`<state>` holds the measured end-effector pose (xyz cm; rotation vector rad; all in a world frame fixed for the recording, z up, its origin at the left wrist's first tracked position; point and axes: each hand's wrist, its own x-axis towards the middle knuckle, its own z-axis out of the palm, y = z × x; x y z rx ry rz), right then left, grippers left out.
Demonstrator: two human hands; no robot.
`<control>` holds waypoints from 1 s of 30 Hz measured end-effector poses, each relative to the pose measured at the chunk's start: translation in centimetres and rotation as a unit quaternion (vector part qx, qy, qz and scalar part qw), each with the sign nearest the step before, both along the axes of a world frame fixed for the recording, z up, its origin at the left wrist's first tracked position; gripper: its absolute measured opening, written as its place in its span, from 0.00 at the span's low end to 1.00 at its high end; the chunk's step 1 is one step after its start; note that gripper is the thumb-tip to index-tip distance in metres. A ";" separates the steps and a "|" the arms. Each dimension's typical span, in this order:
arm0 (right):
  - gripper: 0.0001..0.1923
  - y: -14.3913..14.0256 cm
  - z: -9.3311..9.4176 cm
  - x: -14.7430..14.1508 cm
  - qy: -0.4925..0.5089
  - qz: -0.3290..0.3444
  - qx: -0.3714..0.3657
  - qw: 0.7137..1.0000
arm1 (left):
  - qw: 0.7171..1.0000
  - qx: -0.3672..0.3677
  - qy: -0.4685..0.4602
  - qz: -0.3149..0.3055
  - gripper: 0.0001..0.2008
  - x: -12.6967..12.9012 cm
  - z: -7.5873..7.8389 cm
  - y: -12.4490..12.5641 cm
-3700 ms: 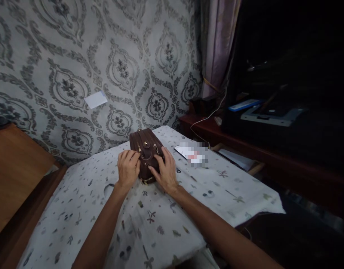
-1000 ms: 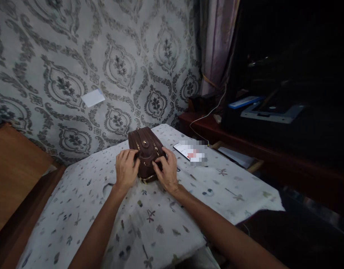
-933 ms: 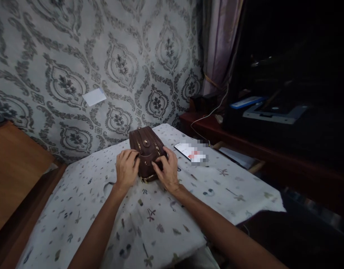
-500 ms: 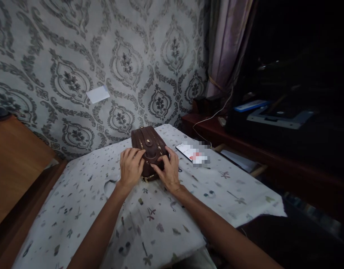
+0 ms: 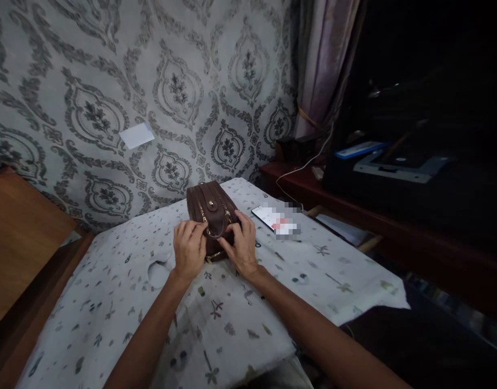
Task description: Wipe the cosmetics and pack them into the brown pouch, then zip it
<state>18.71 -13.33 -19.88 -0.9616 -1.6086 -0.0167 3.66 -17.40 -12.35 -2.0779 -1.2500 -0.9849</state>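
Note:
A brown leather-look bag (image 5: 212,194) with gold zippers and a snap-fastened strap lies on the cloth-covered table (image 5: 240,324). My left hand (image 5: 189,246) is at its near left edge, thumb and fingertips pinched by the end of the left zipper; whether they hold the zipper pull itself is unclear. On the near right side, my right hand (image 5: 242,246) grips the bag, with the thumb at the front by a curved handle and the fingers over the right edge. The fingertips of the right hand are partly hidden. A gold zipper pull shows at the bag's near bottom.
A phone (image 5: 268,216) with a lit, partly blurred screen lies right of the bag. A white wire (image 5: 309,163) runs down near a dark red shelf (image 5: 289,172). Patterned wallpaper with a white switch plate (image 5: 137,136) rises behind; a wooden panel (image 5: 21,232) stands left.
My left fingers have shifted slightly toward the left zipper, and more of the bag's top shows. The right hand keeps nearly the same hold. The whole view has shifted slightly.

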 end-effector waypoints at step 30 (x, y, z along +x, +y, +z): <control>0.23 0.8 -0.4 -0.2 0.177 0.018 -0.046 0.983 | 0.993 -0.057 0.104 0.013 0.15 4.6 2.0 1.5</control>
